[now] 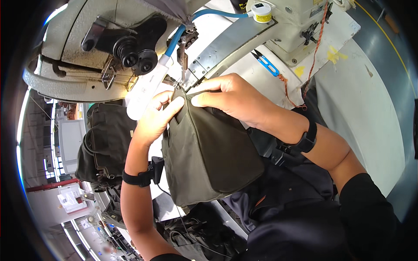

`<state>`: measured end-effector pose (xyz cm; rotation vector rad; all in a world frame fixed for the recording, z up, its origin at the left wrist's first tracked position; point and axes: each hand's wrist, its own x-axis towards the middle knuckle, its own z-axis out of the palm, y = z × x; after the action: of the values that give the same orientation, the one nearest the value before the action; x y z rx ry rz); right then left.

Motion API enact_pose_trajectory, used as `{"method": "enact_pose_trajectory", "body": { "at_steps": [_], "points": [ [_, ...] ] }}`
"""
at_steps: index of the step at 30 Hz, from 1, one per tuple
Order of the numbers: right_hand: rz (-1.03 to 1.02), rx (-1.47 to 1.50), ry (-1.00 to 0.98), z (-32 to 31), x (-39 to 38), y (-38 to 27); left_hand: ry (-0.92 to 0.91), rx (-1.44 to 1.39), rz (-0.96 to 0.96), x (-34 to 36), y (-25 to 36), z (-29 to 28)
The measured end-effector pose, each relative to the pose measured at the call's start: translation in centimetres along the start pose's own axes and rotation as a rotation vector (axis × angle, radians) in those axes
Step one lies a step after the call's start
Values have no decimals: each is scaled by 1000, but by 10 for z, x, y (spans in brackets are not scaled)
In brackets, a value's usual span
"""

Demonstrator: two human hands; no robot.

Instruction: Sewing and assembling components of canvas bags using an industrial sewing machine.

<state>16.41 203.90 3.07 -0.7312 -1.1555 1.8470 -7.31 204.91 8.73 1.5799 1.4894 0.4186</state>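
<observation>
An olive-green fabric bag [209,161] hangs from the sewing machine's needle area [183,76] toward my body, with a seam running down from its top corner. My left hand [159,115] grips that top corner on the left, thumb on the fabric just beside the seam. My right hand [228,98] holds the same edge from the right, thumb pressed by the seam and fingers curled over the top. Both hands are closed on the bag right below the presser foot. Whether the fabric lies under the needle I cannot tell.
The machine head [78,56] fills the upper left. Blue thread snips [267,65] with orange cord lie on the white table [357,113] at right. Other dark olive bags [102,143] sit at left, more [196,243] below. A blue hose [217,13] crosses the top.
</observation>
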Motion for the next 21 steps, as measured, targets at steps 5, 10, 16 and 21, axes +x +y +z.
{"method": "enact_pose_trajectory", "body": {
  "at_steps": [5, 10, 16, 21],
  "points": [
    [36, 73, 30, 8, 3, -4, 70, -46, 69, -3, -11, 2],
    [50, 77, 20, 1, 9, 4, 36, -112, 69, 5, -16, 6],
    [37, 65, 36, 0, 12, 1, 31, -97, 69, 7, -10, 3],
    [-52, -139, 88, 4, 11, -8, 57, 233, 266, 20, -34, -11]
  ]
}}
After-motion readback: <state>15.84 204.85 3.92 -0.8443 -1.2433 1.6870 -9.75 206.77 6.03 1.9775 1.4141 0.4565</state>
